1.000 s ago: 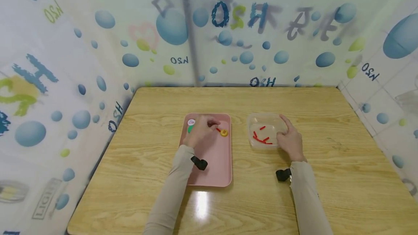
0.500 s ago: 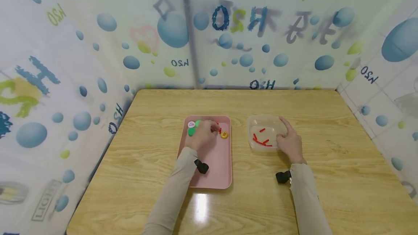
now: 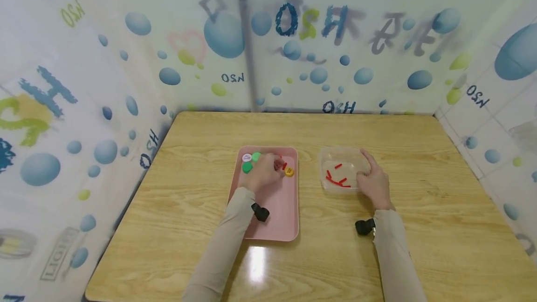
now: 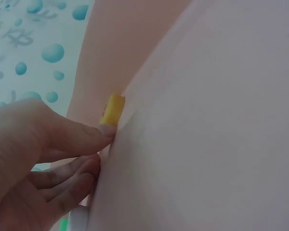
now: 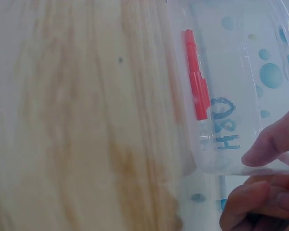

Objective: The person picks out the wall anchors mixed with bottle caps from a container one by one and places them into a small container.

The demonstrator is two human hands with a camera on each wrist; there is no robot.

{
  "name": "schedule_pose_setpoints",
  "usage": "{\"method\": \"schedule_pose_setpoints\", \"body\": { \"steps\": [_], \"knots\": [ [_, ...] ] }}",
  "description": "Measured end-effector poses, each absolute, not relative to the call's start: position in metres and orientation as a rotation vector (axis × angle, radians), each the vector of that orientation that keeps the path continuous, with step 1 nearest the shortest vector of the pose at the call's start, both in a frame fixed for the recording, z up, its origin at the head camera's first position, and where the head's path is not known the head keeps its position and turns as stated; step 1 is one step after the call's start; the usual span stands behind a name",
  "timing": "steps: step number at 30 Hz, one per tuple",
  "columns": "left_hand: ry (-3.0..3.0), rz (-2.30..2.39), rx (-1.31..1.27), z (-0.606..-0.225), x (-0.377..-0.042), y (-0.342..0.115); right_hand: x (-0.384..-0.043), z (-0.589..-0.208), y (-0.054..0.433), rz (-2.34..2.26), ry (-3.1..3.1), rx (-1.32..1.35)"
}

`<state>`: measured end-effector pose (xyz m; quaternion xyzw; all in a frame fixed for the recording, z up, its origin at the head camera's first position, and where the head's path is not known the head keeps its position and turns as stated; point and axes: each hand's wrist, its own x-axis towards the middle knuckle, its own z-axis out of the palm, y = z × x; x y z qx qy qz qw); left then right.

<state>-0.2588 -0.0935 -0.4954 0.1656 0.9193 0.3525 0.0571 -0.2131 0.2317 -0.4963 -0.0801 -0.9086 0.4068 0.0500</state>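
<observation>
In the head view my left hand is over the upper part of a pink tray. Its thumb and fingertips are at a short red stick, apparently pinching it; the contact is partly hidden. Close to the thumb tip stands a yellow bottle cap, which the left wrist view also shows as a yellow cap. My right hand grips the right wall of a clear plastic container, thumb inside and other fingers outside. Several red sticks lie in this container.
Green caps and a white cap sit in the tray's far left corner, beside the left hand. Tray and container stand apart on a wooden table. A patterned wall borders the table's far edge.
The left hand has shifted slightly within the tray, and the red stick at its fingertips has turned to a different slant beside the yellow cap. The right hand keeps its grip on the container.
</observation>
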Motion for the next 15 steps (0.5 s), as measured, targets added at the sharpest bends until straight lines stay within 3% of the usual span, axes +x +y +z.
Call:
{"method": "schedule_pose_setpoints", "body": {
  "steps": [15],
  "knots": [
    [2.904,1.032,0.566,-0.4994,-0.261,-0.0889,-0.2112,-0.4954,0.2321,1.281,-2.764,-0.238]
  ]
}}
